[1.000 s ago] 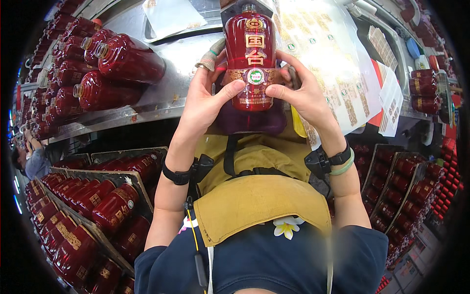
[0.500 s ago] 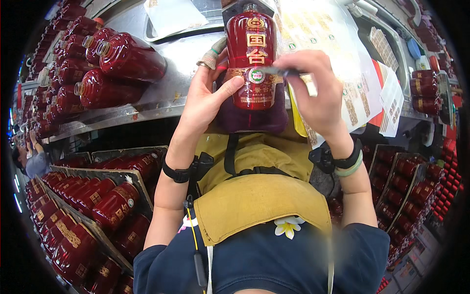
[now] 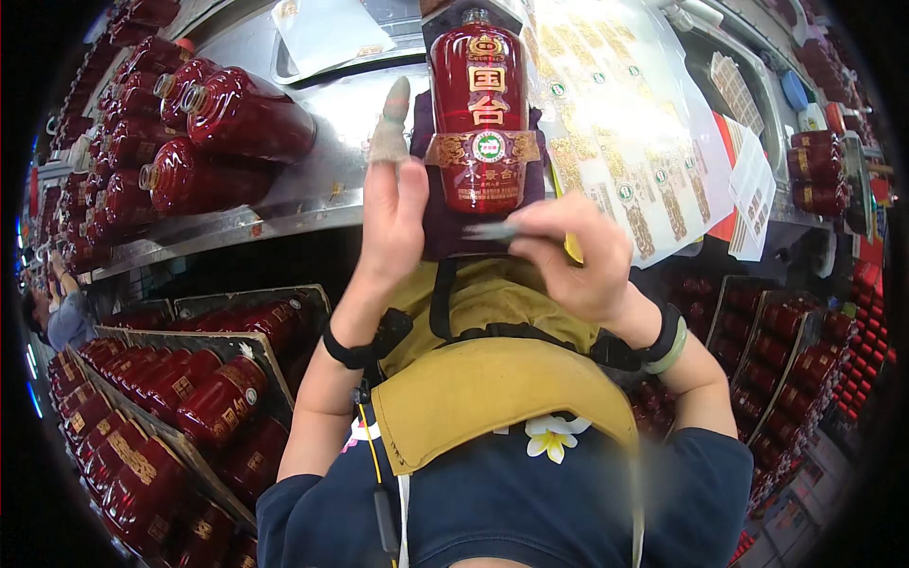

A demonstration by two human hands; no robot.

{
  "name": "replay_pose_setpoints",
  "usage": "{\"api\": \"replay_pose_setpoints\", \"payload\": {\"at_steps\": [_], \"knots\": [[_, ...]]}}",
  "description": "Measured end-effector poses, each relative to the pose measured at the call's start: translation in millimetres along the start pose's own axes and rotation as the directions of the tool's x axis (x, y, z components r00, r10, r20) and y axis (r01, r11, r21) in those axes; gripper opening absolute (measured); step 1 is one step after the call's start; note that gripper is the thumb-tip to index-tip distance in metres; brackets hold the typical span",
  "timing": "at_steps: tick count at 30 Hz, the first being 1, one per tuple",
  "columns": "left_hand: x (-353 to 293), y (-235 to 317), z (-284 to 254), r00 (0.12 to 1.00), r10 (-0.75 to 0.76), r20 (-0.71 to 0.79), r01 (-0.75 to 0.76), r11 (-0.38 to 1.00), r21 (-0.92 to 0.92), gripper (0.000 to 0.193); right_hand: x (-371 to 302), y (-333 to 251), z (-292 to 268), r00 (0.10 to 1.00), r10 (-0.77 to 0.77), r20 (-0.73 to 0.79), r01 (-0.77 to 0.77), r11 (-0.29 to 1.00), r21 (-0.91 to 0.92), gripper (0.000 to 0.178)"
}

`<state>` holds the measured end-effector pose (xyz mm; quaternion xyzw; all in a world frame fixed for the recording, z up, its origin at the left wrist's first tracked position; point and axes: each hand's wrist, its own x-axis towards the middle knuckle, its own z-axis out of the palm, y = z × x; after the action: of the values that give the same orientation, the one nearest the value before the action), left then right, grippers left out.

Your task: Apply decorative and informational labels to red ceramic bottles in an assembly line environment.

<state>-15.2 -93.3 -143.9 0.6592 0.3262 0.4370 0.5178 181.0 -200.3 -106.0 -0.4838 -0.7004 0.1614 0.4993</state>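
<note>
A dark red glass bottle (image 3: 481, 85) with gold print lies face up on a dark purple cloth (image 3: 436, 232), its neck pointing away from me. Across its lower part runs a gold patterned label strip (image 3: 450, 149) with a round green and white emblem, its ends sticking out past both sides. My left hand (image 3: 393, 194) is beside the bottle on the left, fingers stretched out, fabric and rubber covers on some fingertips, holding nothing. Below the bottle's base, my right hand (image 3: 578, 248) pinches a slim silvery tool (image 3: 490, 231), blurred by motion.
Sheets of gold labels (image 3: 615, 123) lie right of the bottle. Several red bottles (image 3: 246, 114) rest on the metal table (image 3: 346, 118) at the left. Crates of bottles (image 3: 222, 398) flank me on both sides. A person (image 3: 68, 312) is at the far left.
My left hand has let go of the bottle's side and straightened its fingers. My right hand has moved down from the emblem to below the base, with the tool.
</note>
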Motion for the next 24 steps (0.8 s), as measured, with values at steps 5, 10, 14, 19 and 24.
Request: {"api": "replay_pose_setpoints", "payload": {"at_steps": [5,10,14,19,24], "knots": [[-40.3,2.1,9.4,0.937,0.288,0.199,-0.34,0.612,0.714,0.074,-16.3,3.4,15.5,0.801,0.591,-0.093,-0.539,0.781,0.317,0.024],[-57.7,-13.2,-4.2,0.978,0.201,0.06,-0.17,0.591,0.789,0.076,-28.3,15.6,4.8,0.721,0.69,-0.061,-0.629,0.69,0.359,0.024],[-55.2,-4.2,2.5,0.972,0.233,-0.041,-0.142,0.709,0.69,0.08,-19.2,22.7,-4.3,0.722,0.688,-0.072,-0.595,0.671,0.442,0.029],[-34.5,-2.2,16.7,0.982,0.189,-0.023,-0.126,0.735,0.666,0.086,22.3,10.6,1.8,0.953,0.303,-0.008,-0.297,0.927,-0.229,0.113],[-35.7,-17.5,9.4,0.998,0.063,-0.011,-0.04,0.76,0.649,0.088,25.6,27.5,25.7,0.971,0.234,-0.055,-0.24,0.946,-0.216,0.111]]}}
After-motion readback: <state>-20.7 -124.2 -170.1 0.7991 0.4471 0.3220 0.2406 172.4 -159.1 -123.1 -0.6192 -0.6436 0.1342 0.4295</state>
